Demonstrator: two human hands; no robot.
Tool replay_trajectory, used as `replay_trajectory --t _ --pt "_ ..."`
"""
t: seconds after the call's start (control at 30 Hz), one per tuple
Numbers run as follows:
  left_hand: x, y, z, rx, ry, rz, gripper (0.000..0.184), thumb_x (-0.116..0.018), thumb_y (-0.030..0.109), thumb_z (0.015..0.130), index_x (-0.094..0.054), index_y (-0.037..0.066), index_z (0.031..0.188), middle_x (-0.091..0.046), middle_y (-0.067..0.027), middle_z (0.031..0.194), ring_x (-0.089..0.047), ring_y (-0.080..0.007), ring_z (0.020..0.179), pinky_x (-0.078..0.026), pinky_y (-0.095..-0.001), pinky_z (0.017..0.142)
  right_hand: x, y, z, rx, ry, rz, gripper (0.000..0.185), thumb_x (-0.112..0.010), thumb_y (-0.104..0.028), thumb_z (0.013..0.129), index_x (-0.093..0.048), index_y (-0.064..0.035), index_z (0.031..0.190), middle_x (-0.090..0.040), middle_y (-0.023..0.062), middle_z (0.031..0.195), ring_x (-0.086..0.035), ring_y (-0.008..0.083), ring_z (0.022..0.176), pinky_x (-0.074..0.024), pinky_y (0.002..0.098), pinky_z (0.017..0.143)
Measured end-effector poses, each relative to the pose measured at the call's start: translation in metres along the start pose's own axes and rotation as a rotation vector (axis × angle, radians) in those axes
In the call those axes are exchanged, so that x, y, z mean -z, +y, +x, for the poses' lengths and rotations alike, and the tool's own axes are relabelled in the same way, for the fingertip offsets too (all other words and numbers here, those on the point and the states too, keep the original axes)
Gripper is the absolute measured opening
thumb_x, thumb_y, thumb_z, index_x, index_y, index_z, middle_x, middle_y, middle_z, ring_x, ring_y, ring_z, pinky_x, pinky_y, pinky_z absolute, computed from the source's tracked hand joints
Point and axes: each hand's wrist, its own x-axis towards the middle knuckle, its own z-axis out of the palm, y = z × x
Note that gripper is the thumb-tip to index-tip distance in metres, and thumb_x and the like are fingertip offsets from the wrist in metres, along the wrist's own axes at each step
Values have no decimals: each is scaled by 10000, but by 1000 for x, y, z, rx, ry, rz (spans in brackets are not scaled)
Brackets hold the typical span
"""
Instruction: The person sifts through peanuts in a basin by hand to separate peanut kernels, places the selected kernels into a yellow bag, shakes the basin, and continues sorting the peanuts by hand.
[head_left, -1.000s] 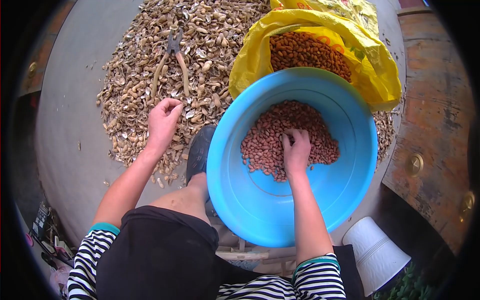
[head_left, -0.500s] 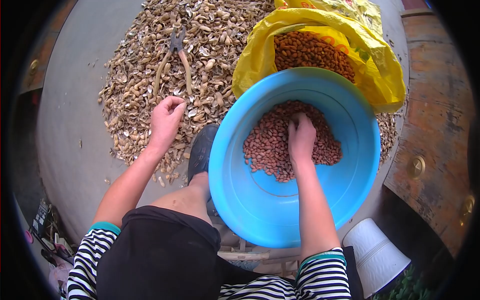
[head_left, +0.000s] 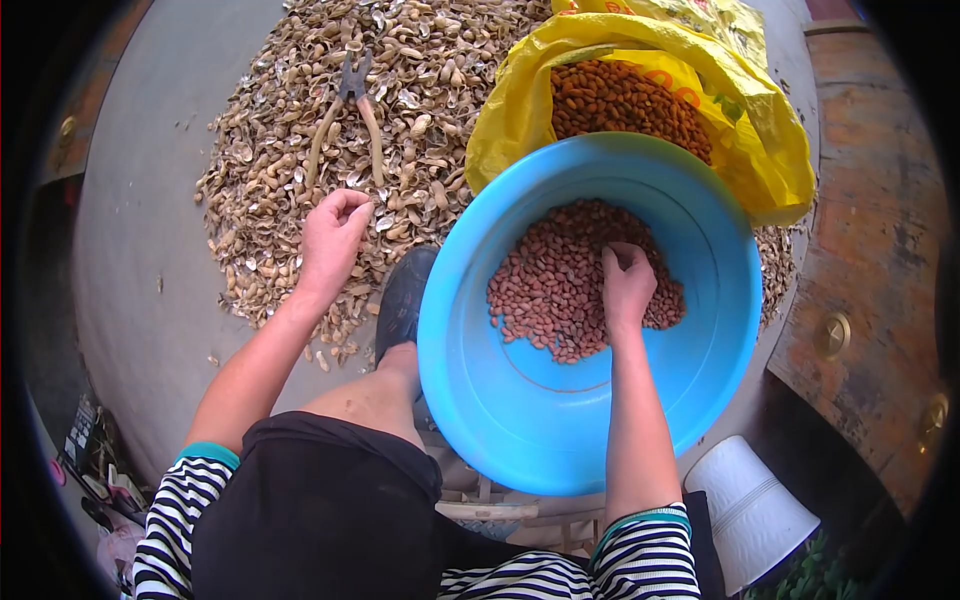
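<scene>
Right hand [head_left: 629,283] has moved rightward over peanuts [head_left: 560,280] | fingers are curled, holding something: cannot tell

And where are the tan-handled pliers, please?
Head view: the pliers lie on the brown shell heap, left of the yellow plastic bag, beyond the left hand.

Grey floor [head_left: 140,250] beneath a broad, loose heap of peanut shells [head_left: 265,200]

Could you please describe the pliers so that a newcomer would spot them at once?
Find the broad heap of peanut shells left of the yellow sack. The pliers lie on it, just beyond the left hand. Their dark head and long, spread tan handles stand out from the small shells.
</scene>
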Motion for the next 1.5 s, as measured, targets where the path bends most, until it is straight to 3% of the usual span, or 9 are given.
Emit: replay_trajectory --t 0.2,0.37,0.5,0.57,0.67,0.9,1.3,1.4,1.5 --pt "-1 -1 0 -39 9 20 97 -608 91 883 -628 5 924 -572 39 709 -465 -10 574 -377 -177 505 -13 6 4 75 -39 -44 159 -615 -88 800 -658 11 915 -668 187 868 -652 319 822 -503 379 760" --pt "-1 0 -1 -23 -2 13 97 -610 91 882 -629 6 923 -573 40 704 -465 -10 566 -376 -176 503 -22 8 12 358 -9 -280 176 -595 -73 786 -648 21 925 -643 224 883 -613 400 857 -490 417 778" --pt "0 -2 1 -29 1 8 98 -609 90 881 -629 5 923 -572 40 699 -466 -9 564 -375 -176 501 -19 1 14 342 -39 -190 210 -611 -114 799 -656 24 950 -656 223 904 -628 383 875 -487 414 804" --pt "-1 1 -1 -9 7 -15 98 -610 90 880 -631 4 923 -570 42 695 -465 -8 567 -372 -176 502 -10 -9 8 32 -59 -55 245 -626 -158 811 -668 21 972 -670 216 930 -644 357 898 -488 401 821" --pt "-1 -2 0 -24 0 5 99 -613 89 877 -634 2 919 -571 43 694 -465 -8 569 -369 -176 504 -6 -1 7 -45 -69 -107 262 -633 -185 818 -677 18 977 -680 205 949 -656 323 915 -492 377 821" --pt "-2 0 -1 -38 6 21 95 -617 81 870 -636 -2 911 -572 44 692 -465 -9 570 -367 -177 507 -14 10 -1 32 -79 -32 225 -630 -147 805 -674 21 948 -681 185 875 -655 322 841 -498 382 782" --pt "-3 1 -1 -27 1 31 107 -607 95 875 -631 -3 911 -567 41 686 -464 -12 563 -367 -183 500 -28 5 22 295 -34 -149 314 -629 -112 805 -610 18 1090 -614 238 1053 -586 390 957 -469 418 842" --pt "-3 0 -2 -40 8 14 102 -606 94 876 -630 0 909 -565 42 683 -461 -9 564 -365 -180 497 -26 12 24 183 -57 -32 320 -625 -138 831 -608 19 1109 -618 215 1071 -604 358 937 -470 415 839" --pt "-4 2 -1 -18 -9 21 98 -604 91 877 -631 2 908 -563 44 682 -460 -7 562 -365 -179 493 -19 14 19 -160 -101 249 286 -653 -192 864 -631 31 1042 -654 99 972 -635 213 908 -498 312 779"
